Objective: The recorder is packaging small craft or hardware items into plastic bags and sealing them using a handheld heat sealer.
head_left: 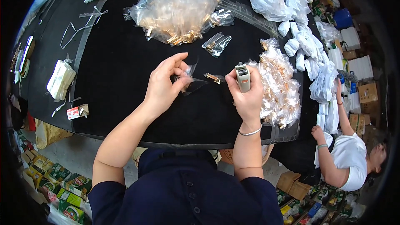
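My left hand (168, 77) is closed on a small clear plastic bag (196, 84), its thumb and fingers pinching it above the black table. A pale grey stapler (243, 79) is wrapped in my right hand (246, 100), pointing away from me. Between the hands, close to the right fingertips, a small gold-coloured piece in clear plastic (213, 78) shows; whether the right fingers touch it I cannot tell. Farther off lies a single small clear packet (216, 44) with gold-coloured pieces inside. Beside my right hand spreads a heap of small filled packets (278, 85).
A large pile of clear packets (177, 10) stands at the far middle. White bundles (306, 43) line the right side, where a co-worker in a white shirt (349, 162) reaches in. On the left are a stack of pale bags (61, 80) and a small red-and-white box (78, 112).
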Available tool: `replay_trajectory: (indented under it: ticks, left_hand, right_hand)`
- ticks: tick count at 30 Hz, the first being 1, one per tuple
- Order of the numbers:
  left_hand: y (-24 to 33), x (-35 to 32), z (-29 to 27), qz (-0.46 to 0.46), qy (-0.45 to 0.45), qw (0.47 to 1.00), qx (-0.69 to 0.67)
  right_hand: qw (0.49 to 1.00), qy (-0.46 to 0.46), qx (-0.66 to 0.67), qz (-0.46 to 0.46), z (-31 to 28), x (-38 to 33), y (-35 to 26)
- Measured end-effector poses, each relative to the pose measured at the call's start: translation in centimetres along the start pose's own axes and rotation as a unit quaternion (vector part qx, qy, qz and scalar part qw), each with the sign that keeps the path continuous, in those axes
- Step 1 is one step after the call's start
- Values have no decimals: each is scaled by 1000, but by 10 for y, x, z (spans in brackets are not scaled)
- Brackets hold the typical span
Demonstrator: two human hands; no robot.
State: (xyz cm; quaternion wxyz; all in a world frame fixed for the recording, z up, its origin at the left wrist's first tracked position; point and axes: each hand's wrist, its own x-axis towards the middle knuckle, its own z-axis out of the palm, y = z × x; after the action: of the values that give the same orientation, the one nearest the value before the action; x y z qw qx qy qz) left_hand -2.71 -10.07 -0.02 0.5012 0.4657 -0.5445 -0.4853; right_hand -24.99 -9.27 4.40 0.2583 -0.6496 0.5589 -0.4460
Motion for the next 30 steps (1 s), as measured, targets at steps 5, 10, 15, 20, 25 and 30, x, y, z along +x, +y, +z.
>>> replay_trajectory:
  ticks: [5,10,15,20,25,30]
  left_hand:
    - [2,3,-7,-16,-43,999,10]
    - [17,3,-8,-49,-42,998,7]
    - [22,5,-19,139,-52,972,180]
    - [33,4,-23,189,-130,942,244]
    - [28,1,-3,270,-58,943,185]
    - [-4,-2,-1,98,-82,991,43]
  right_hand:
    - [999,-4,-9,-37,1,3,-9]
    - [998,-36,-47,-18,4,1,6]
    - [999,22,-26,0,5,5,2]
    - [1000,20,-2,-16,9,8,-3]
    - [995,-63,81,3,20,3,-16]
    - [981,-175,76,23,26,27,-19]
